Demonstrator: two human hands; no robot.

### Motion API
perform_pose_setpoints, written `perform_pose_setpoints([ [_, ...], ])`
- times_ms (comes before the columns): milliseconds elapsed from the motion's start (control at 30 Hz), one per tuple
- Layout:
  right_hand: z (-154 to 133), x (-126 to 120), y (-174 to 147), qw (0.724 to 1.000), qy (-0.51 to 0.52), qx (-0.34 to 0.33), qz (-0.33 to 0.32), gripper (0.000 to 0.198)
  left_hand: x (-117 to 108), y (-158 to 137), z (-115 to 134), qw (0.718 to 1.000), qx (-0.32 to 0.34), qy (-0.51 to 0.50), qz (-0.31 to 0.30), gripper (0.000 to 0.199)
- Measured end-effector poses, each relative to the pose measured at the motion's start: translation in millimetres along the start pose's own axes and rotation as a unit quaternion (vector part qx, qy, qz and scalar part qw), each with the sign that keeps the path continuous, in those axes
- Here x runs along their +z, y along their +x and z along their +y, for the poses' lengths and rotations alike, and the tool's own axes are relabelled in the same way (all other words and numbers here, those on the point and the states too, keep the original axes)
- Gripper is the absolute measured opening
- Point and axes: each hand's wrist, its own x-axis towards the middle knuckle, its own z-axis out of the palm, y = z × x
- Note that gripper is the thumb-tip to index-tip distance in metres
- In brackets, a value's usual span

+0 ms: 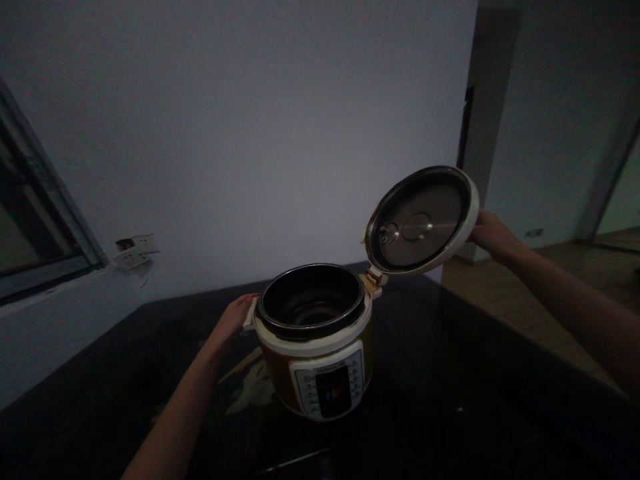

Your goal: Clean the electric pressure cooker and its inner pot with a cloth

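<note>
An electric pressure cooker (283, 380) stands upright on a black countertop, its control panel (327, 389) facing me. The lid (423, 223) is swung up and tilted to the right, joined to the body at a hinge (373, 281); its metal underside faces me. Inside the body sits a dark inner pot (313, 300), where I see no food. My left hand (239, 315) is closed at the side handle (251, 315), its fingertips partly hidden behind it. My right hand (491, 233) grips the raised outer edge of the lid, with most of its fingers hidden behind the rim.
The black countertop (440, 387) reaches back to a pale wall (280, 133). Wall sockets (136, 250) are at the left, beside a window frame (55, 180). Beyond the counter's right edge lies a tiled floor (550, 283). The room is dim.
</note>
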Motion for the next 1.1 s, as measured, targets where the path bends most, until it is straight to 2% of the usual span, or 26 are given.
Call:
perform_pose_setpoints([
  [33, 6.1, -8.1, -7.0, 1.0, 0.026, 0.01, -0.003, 0.03, -0.6, 0.6, 0.6, 1.0, 0.004, 0.011, 0.008, 0.052],
  [133, 12.0, -36.7, -41.9, 0.995, 0.069, 0.028, 0.064, 0.04, -0.8, 2.0, 4.8, 0.997, 0.022, 0.052, 0.047, 0.041],
  [233, -8.0, -58.2, -81.6, 0.99, 0.075, -0.018, 0.119, 0.039, 2.6, 1.2, 13.9, 0.99, 0.053, 0.094, 0.094, 0.033],
  [300, -33.3, -60.2, -100.1, 0.994, 0.053, -0.072, 0.064, 0.038, 5.7, -0.2, 22.7, 0.984, 0.078, 0.118, 0.109, 0.033],
  [367, -62.5, -49.6, -108.7, 0.987, 0.002, -0.16, -0.007, 0.037, 7.9, -1.5, 32.5, 0.978, 0.102, 0.141, 0.112, 0.034],
  [433, -90.0, -27.6, -107.8, 0.961, -0.059, -0.236, -0.13, 0.036, 8.3, -1.8, 41.7, 0.973, 0.122, 0.165, 0.109, 0.034],
  [500, -111.4, 2.2, -100.0, 0.923, -0.15, -0.25, -0.251, 0.033, 7.4, -0.5, 48.4, 0.968, 0.131, 0.189, 0.102, 0.03],
  [533, -119.1, 18.5, -94.6, 0.914, -0.164, -0.248, -0.277, 0.031, 6.6, 0.8, 50.5, 0.966, 0.131, 0.202, 0.096, 0.026],
  [667, -132.1, 77.7, -71.6, 0.911, -0.216, -0.189, -0.296, 0.028, 4.1, 10.0, 52.2, 0.96, 0.109, 0.252, 0.061, 0.009],
  [767, -132.4, 104.0, -60.0, 0.908, -0.245, -0.144, -0.307, 0.033, 3.9, 19.1, 53.2, 0.951, 0.084, 0.295, 0.03, 0.014],
  [933, -136.5, 116.3, -55.6, 0.901, -0.253, -0.129, -0.328, 0.033, 9.6, 31.3, 65.2, 0.923, 0.04, 0.379, -0.059, 0.02],
  [1100, -142.6, 122.0, -59.1, 0.891, -0.257, -0.137, -0.348, 0.035, 16.2, 33.3, 77.6, 0.871, 0.011, 0.472, -0.132, 0.026],
])
